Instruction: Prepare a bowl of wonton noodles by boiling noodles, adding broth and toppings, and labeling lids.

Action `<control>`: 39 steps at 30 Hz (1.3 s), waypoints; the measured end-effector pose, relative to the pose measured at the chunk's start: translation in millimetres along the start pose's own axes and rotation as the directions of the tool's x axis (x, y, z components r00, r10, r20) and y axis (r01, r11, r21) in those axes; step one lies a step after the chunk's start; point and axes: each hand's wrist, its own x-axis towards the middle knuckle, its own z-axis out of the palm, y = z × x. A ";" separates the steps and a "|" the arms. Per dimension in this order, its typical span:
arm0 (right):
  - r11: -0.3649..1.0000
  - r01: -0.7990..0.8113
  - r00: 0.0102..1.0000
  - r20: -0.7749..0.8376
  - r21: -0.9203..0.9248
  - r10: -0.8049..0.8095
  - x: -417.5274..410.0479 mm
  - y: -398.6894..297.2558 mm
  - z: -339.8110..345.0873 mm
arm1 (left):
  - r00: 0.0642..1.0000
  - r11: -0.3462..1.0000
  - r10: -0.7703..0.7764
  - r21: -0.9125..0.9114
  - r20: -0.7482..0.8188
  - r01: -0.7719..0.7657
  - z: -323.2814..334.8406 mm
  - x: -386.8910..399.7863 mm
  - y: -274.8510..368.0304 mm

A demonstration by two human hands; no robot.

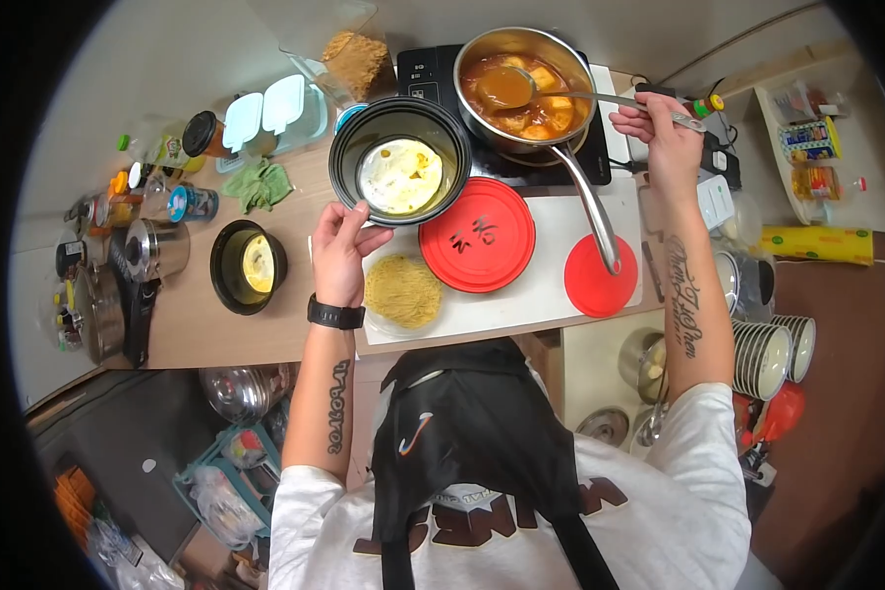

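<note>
My left hand [345,243] grips the near rim of a black plastic bowl [343,173], thumb on the edge. Inside it lies a pale, yellow-stained layer [402,175]. With my right hand [662,140] I hold the handle of a metal ladle [597,96]. Its bowl, full of reddish-brown broth [505,87], is over or in a steel saucepan [585,125]. Yellow-orange chunks [558,107] sit in the broth there. The pan stands on a black induction cooker [431,66], its long handle [590,210] pointing toward me. The bowl is just left of the pan.
A red lid [479,243] bearing writing, a smaller red lid [601,276] and a round noodle cake [403,291] lie on the white board [487,317]. Leftward are a second black bowl [221,269], a green cloth [259,188] and a steel pot [164,251]. Stacked bowls [763,358] stand at right.
</note>
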 end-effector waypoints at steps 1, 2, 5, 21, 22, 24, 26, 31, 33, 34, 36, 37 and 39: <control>1.000 -0.001 1.000 0.001 0.008 0.001 -0.5 -2.8 -1.2 | 1.000 1.000 0.005 0.017 0.015 -0.005 1.5 1.7 -0.1; 1.000 -0.002 1.000 0.000 0.008 0.002 -0.9 -5.3 -2.9 | 1.000 1.000 0.004 0.017 0.016 -0.004 2.5 2.8 0.2; 1.000 0.012 1.000 0.004 0.027 -0.012 -1.6 -13.0 -7.1 | 1.000 1.000 -0.016 0.021 0.009 0.015 3.1 2.3 2.9; 0.996 0.065 0.997 0.046 -0.054 -0.062 -16.6 -65.2 -9.6 | 0.997 0.995 -0.065 0.080 0.051 0.061 23.2 0.5 13.0; 0.996 0.069 0.996 0.064 -0.049 -0.066 -18.0 -67.4 -8.4 | 0.997 0.995 -0.065 0.078 0.048 0.061 25.3 1.1 14.0; 0.996 0.073 0.994 0.084 -0.046 -0.069 -21.4 -70.8 -5.1 | 0.996 0.996 -0.067 0.057 0.059 0.064 32.4 2.9 16.6; 0.998 0.063 0.992 0.113 -0.023 -0.060 -25.7 -72.7 1.6 | 0.997 0.997 -0.055 0.048 0.057 0.052 36.8 4.8 14.9; 1.000 0.023 0.984 0.176 0.007 -0.024 -36.8 -70.6 16.6 | 0.997 0.998 -0.064 0.032 0.044 0.063 38.9 4.8 21.2; 1.000 0.021 0.978 0.205 0.016 -0.023 -41.6 -67.8 22.3 | 0.997 0.998 -0.064 0.026 0.049 0.063 39.0 2.4 23.8; 1.000 0.031 0.966 0.256 -0.002 -0.029 -43.6 -66.0 24.8 | 0.997 0.998 -0.063 0.026 0.044 0.062 38.5 1.9 23.6; 0.998 0.056 0.936 0.348 0.004 -0.053 -45.7 -57.5 26.8 | 0.997 0.998 -0.060 0.023 0.049 0.059 38.5 2.6 23.8; 0.998 0.056 0.934 0.353 0.006 -0.054 -47.6 -53.9 28.6 | 0.997 0.998 -0.057 0.021 0.044 0.056 38.2 2.2 23.9; 0.995 0.096 0.894 0.442 -0.012 -0.081 -54.7 -50.5 32.1 | 0.996 0.997 -0.074 0.035 0.047 0.073 36.5 1.8 22.7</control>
